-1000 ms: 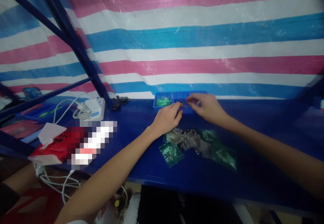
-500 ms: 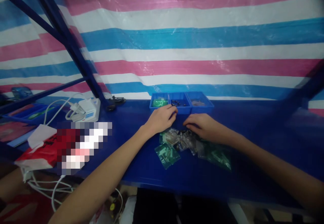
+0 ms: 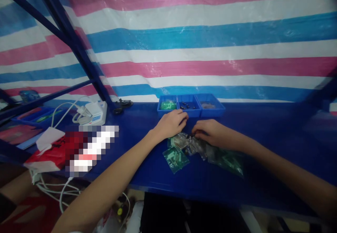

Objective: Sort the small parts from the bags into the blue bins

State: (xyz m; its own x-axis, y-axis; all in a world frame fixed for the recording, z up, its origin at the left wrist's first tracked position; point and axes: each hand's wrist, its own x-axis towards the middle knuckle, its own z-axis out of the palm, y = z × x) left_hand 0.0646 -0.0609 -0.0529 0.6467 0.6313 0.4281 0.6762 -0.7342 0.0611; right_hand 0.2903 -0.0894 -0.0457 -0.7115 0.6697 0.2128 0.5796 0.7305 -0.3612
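Observation:
My left hand point(image 3: 171, 122) rests on the blue tabletop point(image 3: 263, 148) just in front of a row of three small blue trays point(image 3: 191, 111), fingers curled loosely; whether it holds anything I cannot tell. My right hand point(image 3: 210, 133) lies on a heap of small plastic bags point(image 3: 196, 148), fingers bent and pinching at a clear bag with dark parts. The left tray holds green pieces point(image 3: 168, 105), the middle tray small dark parts point(image 3: 187, 105), the right tray brownish bits point(image 3: 207, 104). Green bags point(image 3: 176, 158) lie at the heap's left and right ends.
A striped pink, white and blue tarp point(image 3: 200, 50) hangs behind the table. A white power strip point(image 3: 92, 113) with white cables sits at left, beside a red and white packet point(image 3: 52, 154). Dark blue frame bars point(image 3: 76, 50) slant at left. Another blue tray point(image 3: 37, 115) sits far left.
My right hand left the trays and came down onto the heap of bags. My left hand stayed by the trays, shifting only slightly.

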